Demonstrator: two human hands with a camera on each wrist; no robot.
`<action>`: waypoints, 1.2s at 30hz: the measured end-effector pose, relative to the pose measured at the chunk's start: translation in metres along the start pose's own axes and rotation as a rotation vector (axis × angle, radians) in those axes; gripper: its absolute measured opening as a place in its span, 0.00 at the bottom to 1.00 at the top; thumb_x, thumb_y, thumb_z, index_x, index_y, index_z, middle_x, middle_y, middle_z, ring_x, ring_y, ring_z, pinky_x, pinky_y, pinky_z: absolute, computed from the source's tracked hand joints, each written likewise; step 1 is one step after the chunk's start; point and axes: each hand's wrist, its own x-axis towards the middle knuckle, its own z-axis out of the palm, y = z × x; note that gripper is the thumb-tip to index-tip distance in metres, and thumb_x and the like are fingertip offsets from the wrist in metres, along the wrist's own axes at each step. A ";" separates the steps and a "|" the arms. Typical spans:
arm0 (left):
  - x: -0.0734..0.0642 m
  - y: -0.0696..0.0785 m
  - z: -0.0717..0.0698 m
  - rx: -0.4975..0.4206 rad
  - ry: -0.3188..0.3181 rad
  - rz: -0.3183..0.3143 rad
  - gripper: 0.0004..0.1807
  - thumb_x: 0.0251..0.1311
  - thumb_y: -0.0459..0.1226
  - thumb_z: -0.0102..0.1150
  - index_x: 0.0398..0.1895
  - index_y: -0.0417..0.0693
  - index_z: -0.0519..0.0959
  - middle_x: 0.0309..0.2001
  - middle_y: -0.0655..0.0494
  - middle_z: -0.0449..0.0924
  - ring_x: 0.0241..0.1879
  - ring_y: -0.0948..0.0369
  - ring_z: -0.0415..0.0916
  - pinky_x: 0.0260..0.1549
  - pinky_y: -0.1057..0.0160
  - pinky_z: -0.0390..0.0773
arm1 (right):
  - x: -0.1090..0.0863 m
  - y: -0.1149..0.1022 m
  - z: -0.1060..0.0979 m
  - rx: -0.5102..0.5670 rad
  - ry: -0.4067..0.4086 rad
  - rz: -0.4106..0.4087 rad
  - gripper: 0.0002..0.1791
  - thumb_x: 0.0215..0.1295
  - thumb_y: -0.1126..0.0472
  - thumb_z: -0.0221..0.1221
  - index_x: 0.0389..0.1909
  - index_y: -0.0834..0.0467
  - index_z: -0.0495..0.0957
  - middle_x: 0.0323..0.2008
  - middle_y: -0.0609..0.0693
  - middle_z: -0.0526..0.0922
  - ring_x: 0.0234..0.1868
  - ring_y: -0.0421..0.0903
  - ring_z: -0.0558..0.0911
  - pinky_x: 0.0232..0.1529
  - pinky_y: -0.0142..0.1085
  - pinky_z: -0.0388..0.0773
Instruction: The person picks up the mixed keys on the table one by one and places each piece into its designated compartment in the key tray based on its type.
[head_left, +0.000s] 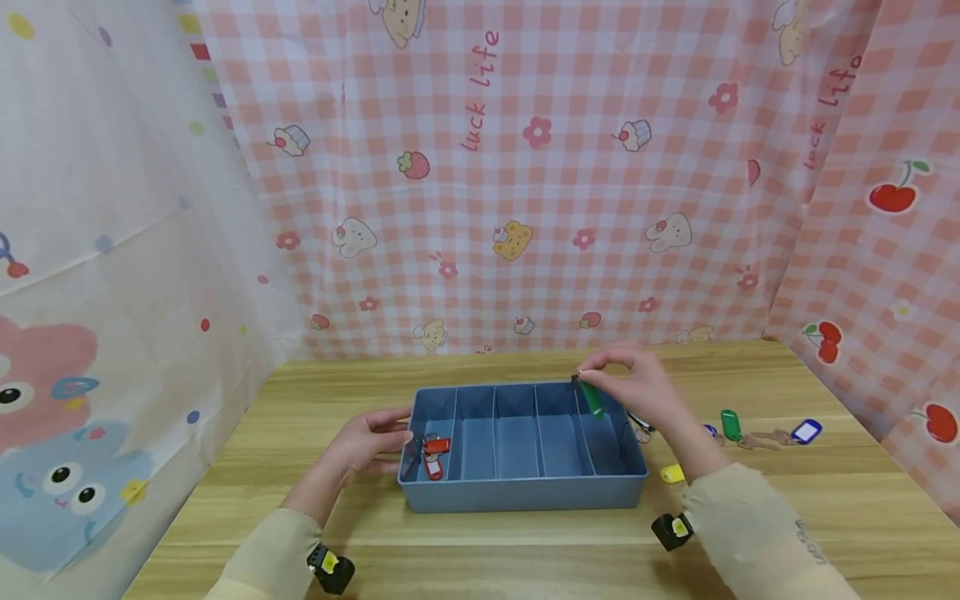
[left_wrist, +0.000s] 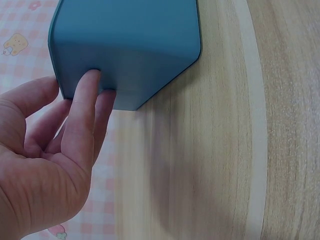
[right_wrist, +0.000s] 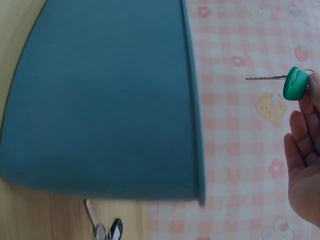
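My left hand (head_left: 367,442) holds the left end of a blue-grey divided box (head_left: 525,493), thumb at the rim and fingers against the outer end wall (left_wrist: 115,70). Above the box's back right, my right hand (head_left: 637,385) pinches a key with a green key tag (head_left: 592,398) near its ring. The tag hangs over the rightmost compartment; the right wrist view shows the key's blade (right_wrist: 265,78) sticking out past it. Two red key tags (head_left: 435,457) with rings lie in the leftmost compartment.
Right of the box lie another green key tag (head_left: 731,425), a blue key tag (head_left: 807,431) with keys, and a yellow key tag (head_left: 672,474). A black tag (right_wrist: 117,229) with a ring lies close by the box's right end. A checked cloth (head_left: 540,183) hangs behind the wooden table (head_left: 510,558).
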 end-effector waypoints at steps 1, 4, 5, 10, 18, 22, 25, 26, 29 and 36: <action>0.000 0.000 0.000 -0.001 -0.002 0.001 0.27 0.64 0.29 0.62 0.67 0.38 0.71 0.58 0.36 0.75 0.45 0.54 0.80 0.39 0.48 0.85 | 0.001 -0.001 0.002 0.010 -0.003 -0.006 0.04 0.64 0.62 0.67 0.35 0.59 0.88 0.40 0.52 0.85 0.49 0.52 0.77 0.59 0.55 0.69; 0.001 0.000 0.000 -0.006 -0.004 0.002 0.27 0.65 0.29 0.62 0.67 0.38 0.71 0.59 0.36 0.74 0.44 0.54 0.81 0.39 0.48 0.85 | 0.004 -0.003 0.009 0.032 -0.019 -0.020 0.04 0.64 0.62 0.67 0.34 0.58 0.88 0.39 0.51 0.85 0.49 0.50 0.76 0.58 0.52 0.69; 0.001 -0.001 0.000 -0.006 -0.005 0.002 0.27 0.65 0.29 0.61 0.67 0.38 0.71 0.59 0.36 0.74 0.44 0.54 0.80 0.39 0.48 0.85 | 0.005 -0.003 0.011 0.040 -0.025 -0.025 0.03 0.64 0.62 0.67 0.34 0.58 0.88 0.38 0.51 0.86 0.48 0.50 0.77 0.58 0.51 0.69; 0.001 -0.001 0.000 -0.007 -0.007 0.004 0.27 0.65 0.29 0.61 0.68 0.37 0.71 0.59 0.36 0.74 0.44 0.55 0.80 0.39 0.48 0.85 | 0.009 -0.007 0.024 0.066 -0.042 -0.065 0.02 0.63 0.64 0.67 0.34 0.58 0.88 0.37 0.50 0.86 0.46 0.50 0.77 0.55 0.50 0.70; 0.001 -0.002 -0.001 -0.010 -0.016 0.006 0.27 0.65 0.29 0.61 0.68 0.38 0.71 0.59 0.35 0.73 0.43 0.55 0.81 0.38 0.49 0.85 | 0.016 -0.018 0.044 0.087 -0.074 -0.116 0.02 0.63 0.65 0.67 0.32 0.57 0.87 0.36 0.47 0.85 0.44 0.48 0.79 0.52 0.49 0.74; 0.001 -0.001 -0.001 -0.010 -0.022 0.006 0.28 0.65 0.29 0.61 0.68 0.38 0.70 0.60 0.34 0.72 0.43 0.55 0.81 0.39 0.49 0.85 | 0.019 -0.023 0.054 0.085 -0.083 -0.088 0.03 0.64 0.62 0.67 0.31 0.54 0.87 0.36 0.44 0.85 0.46 0.47 0.77 0.53 0.51 0.74; 0.001 0.000 -0.001 -0.012 -0.027 0.006 0.28 0.65 0.30 0.61 0.68 0.38 0.70 0.61 0.33 0.72 0.44 0.54 0.81 0.39 0.49 0.85 | 0.021 -0.025 0.061 0.093 -0.095 -0.069 0.03 0.64 0.61 0.67 0.31 0.54 0.87 0.36 0.44 0.85 0.47 0.48 0.78 0.54 0.52 0.75; 0.001 0.000 -0.001 -0.013 -0.028 0.006 0.28 0.65 0.30 0.61 0.69 0.38 0.70 0.61 0.33 0.72 0.44 0.54 0.80 0.39 0.49 0.85 | 0.021 -0.026 0.064 0.094 -0.099 -0.062 0.03 0.64 0.61 0.67 0.31 0.53 0.87 0.36 0.44 0.85 0.47 0.47 0.78 0.54 0.53 0.75; 0.000 0.000 -0.001 -0.011 -0.029 0.002 0.28 0.65 0.30 0.61 0.69 0.38 0.70 0.61 0.33 0.72 0.45 0.54 0.80 0.39 0.49 0.85 | 0.023 -0.028 0.069 0.090 -0.110 -0.051 0.02 0.64 0.60 0.67 0.32 0.53 0.87 0.36 0.43 0.84 0.47 0.47 0.78 0.54 0.51 0.74; 0.000 0.002 -0.002 -0.016 -0.039 0.000 0.28 0.66 0.29 0.60 0.69 0.37 0.69 0.63 0.32 0.70 0.47 0.53 0.80 0.40 0.48 0.84 | 0.029 -0.035 0.081 0.078 -0.138 -0.024 0.03 0.65 0.59 0.66 0.33 0.53 0.87 0.35 0.42 0.84 0.44 0.45 0.78 0.50 0.48 0.77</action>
